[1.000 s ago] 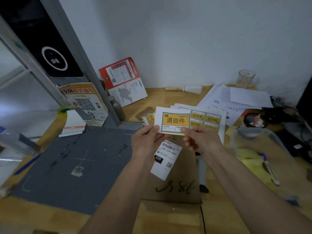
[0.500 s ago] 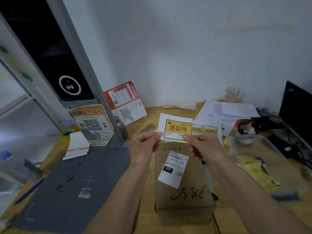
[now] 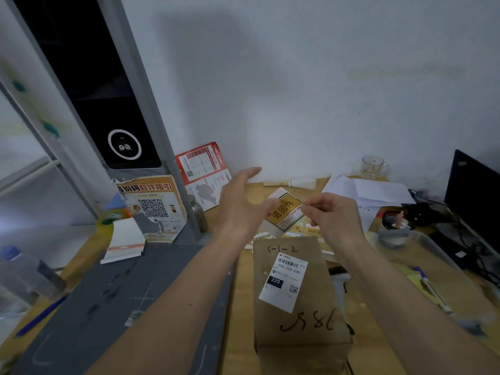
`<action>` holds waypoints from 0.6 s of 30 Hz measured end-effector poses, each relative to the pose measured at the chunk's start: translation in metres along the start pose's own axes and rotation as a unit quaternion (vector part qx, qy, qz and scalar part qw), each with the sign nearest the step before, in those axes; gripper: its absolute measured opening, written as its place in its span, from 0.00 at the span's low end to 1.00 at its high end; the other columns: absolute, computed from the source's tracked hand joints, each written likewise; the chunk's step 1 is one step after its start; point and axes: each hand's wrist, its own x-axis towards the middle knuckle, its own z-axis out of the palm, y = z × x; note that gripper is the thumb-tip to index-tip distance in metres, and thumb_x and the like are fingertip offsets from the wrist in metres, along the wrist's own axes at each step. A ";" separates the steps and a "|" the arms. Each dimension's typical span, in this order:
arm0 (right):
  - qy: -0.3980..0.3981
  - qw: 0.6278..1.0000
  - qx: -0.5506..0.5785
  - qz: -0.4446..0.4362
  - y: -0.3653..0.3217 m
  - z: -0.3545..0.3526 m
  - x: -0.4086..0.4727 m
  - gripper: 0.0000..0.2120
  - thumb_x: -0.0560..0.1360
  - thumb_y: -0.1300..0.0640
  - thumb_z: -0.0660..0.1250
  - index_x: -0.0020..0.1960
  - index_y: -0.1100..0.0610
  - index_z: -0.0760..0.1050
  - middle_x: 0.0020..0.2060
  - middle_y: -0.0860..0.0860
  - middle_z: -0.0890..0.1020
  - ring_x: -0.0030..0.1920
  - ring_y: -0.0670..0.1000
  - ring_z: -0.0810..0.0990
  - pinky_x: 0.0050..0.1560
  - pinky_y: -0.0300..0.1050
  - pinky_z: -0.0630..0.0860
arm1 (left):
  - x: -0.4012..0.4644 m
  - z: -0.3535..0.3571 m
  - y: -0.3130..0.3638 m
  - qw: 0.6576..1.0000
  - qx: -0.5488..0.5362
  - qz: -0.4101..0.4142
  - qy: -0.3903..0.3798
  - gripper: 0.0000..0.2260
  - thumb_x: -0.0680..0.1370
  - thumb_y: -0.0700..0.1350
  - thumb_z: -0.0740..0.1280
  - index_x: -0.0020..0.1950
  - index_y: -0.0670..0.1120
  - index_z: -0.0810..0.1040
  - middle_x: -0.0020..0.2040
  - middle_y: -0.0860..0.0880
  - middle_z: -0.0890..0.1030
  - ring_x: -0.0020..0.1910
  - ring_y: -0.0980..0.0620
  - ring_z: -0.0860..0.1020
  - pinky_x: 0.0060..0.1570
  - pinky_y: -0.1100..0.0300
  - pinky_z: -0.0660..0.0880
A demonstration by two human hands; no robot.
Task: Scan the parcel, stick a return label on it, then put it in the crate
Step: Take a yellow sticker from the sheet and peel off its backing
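While right hand (image 3: 334,217) pinches the yellow return label (image 3: 284,211) and left hand (image 3: 240,204) hangs open, empty, labelling step; next press it flat on the parcel (image 3: 300,290).

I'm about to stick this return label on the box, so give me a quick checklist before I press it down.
1. Return label in hand: ok, right hand pinches its edge.
2. Left hand free to smooth it: ok, open, beside the label.
3. Backing peeled off: cannot tell.
4. Cardboard parcel flat on the desk, top face up: ok.
5. Room on top beside the white shipping label: ok, bare cardboard around it.
6. Crate within reach: cannot tell, none clearly in view.
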 end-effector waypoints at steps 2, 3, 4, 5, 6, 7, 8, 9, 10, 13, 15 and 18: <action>-0.002 1.000 0.003 -0.013 -0.004 0.001 0.000 0.10 0.71 0.67 0.71 0.36 0.54 0.79 0.33 0.50 0.81 0.32 0.44 0.76 0.35 0.34 0.74 | 0.000 -0.001 0.009 0.999 -0.011 0.020 -0.047 0.19 0.71 0.43 0.75 0.61 0.53 0.80 0.52 0.59 0.80 0.51 0.61 0.78 0.51 0.66 0.75; -0.002 1.000 0.006 -0.020 -0.006 0.001 0.000 0.10 0.71 0.67 0.71 0.36 0.54 0.79 0.32 0.49 0.81 0.32 0.43 0.76 0.35 0.33 0.74 | -0.001 0.000 0.011 0.998 -0.023 0.014 -0.060 0.14 0.71 0.41 0.75 0.56 0.52 0.83 0.48 0.56 0.84 0.47 0.59 0.81 0.50 0.61 0.79; -0.002 1.000 0.010 -0.026 -0.007 0.001 0.000 0.10 0.70 0.67 0.71 0.36 0.53 0.80 0.32 0.49 0.81 0.31 0.41 0.77 0.35 0.32 0.73 | -0.003 0.002 0.011 0.998 -0.029 0.008 -0.061 0.10 0.72 0.41 0.75 0.50 0.51 0.85 0.44 0.54 0.85 0.45 0.57 0.83 0.50 0.56 0.81; 0.000 0.999 0.017 -0.032 -0.008 0.001 -0.001 0.10 0.70 0.67 0.72 0.36 0.53 0.80 0.32 0.49 0.81 0.31 0.41 0.77 0.36 0.32 0.73 | -0.005 0.004 0.010 0.998 -0.034 0.005 -0.052 0.07 0.72 0.40 0.75 0.47 0.51 0.86 0.41 0.53 0.86 0.43 0.55 0.84 0.51 0.53 0.81; 0.007 0.999 0.023 -0.035 -0.008 0.001 -0.001 0.09 0.69 0.67 0.73 0.36 0.53 0.80 0.33 0.49 0.81 0.33 0.41 0.78 0.37 0.33 0.73 | -0.007 0.007 0.007 0.998 -0.041 0.003 -0.038 0.06 0.72 0.40 0.75 0.45 0.50 0.86 0.40 0.53 0.86 0.42 0.55 0.84 0.51 0.53 0.81; 0.020 0.999 0.025 -0.038 -0.008 0.000 -0.001 0.08 0.69 0.66 0.73 0.37 0.54 0.80 0.34 0.49 0.82 0.35 0.43 0.79 0.39 0.34 0.73 | -0.009 0.010 0.005 0.998 -0.050 0.001 -0.024 0.06 0.72 0.40 0.74 0.46 0.49 0.87 0.39 0.53 0.86 0.42 0.55 0.84 0.51 0.53 0.81; 0.040 0.998 0.018 -0.041 -0.008 0.000 -0.001 0.06 0.69 0.64 0.73 0.39 0.55 0.79 0.36 0.49 0.82 0.37 0.43 0.79 0.40 0.35 0.73 | -0.011 0.012 0.003 0.998 -0.058 0.003 -0.008 0.06 0.72 0.40 0.74 0.46 0.49 0.87 0.39 0.54 0.86 0.42 0.55 0.84 0.51 0.53 0.81; 0.063 0.997 0.009 -0.044 -0.008 0.000 -0.001 0.05 0.69 0.63 0.73 0.40 0.56 0.78 0.37 0.48 0.81 0.38 0.43 0.78 0.39 0.35 0.72 | -0.013 0.015 0.002 0.998 -0.065 0.007 0.013 0.06 0.72 0.40 0.74 0.47 0.48 0.87 0.39 0.55 0.85 0.43 0.55 0.84 0.51 0.53 0.81; 0.081 0.996 0.006 -0.045 -0.009 0.000 -0.002 0.05 0.70 0.61 0.73 0.42 0.57 0.77 0.37 0.48 0.80 0.38 0.44 0.77 0.39 0.35 0.72 | -0.014 0.017 0.000 0.997 -0.069 0.013 0.038 0.06 0.72 0.39 0.74 0.47 0.48 0.87 0.40 0.55 0.86 0.44 0.55 0.84 0.51 0.52 0.81; 0.022 0.998 0.049 -0.014 -0.015 0.001 -0.007 0.05 0.72 0.56 0.70 0.40 0.57 0.78 0.32 0.49 0.79 0.32 0.45 0.76 0.36 0.39 0.73 | -0.017 0.022 -0.002 0.990 -0.046 0.071 0.111 0.06 0.71 0.39 0.75 0.46 0.47 0.87 0.46 0.51 0.87 0.47 0.53 0.83 0.50 0.49 0.81; -0.067 0.995 0.071 0.009 -0.018 0.004 -0.012 0.10 0.74 0.53 0.69 0.40 0.61 0.80 0.30 0.51 0.80 0.30 0.46 0.76 0.32 0.39 0.74 | -0.019 0.025 -0.001 0.982 -0.023 0.123 0.138 0.05 0.71 0.39 0.75 0.44 0.47 0.88 0.43 0.51 0.87 0.44 0.52 0.84 0.46 0.48 0.81; -0.107 0.989 0.095 0.028 -0.018 0.006 -0.011 0.11 0.72 0.53 0.71 0.38 0.61 0.78 0.30 0.51 0.81 0.31 0.46 0.77 0.32 0.39 0.74 | -0.026 0.029 0.005 0.978 -0.009 0.155 0.142 0.05 0.72 0.40 0.74 0.41 0.49 0.87 0.39 0.52 0.87 0.41 0.53 0.83 0.43 0.50 0.80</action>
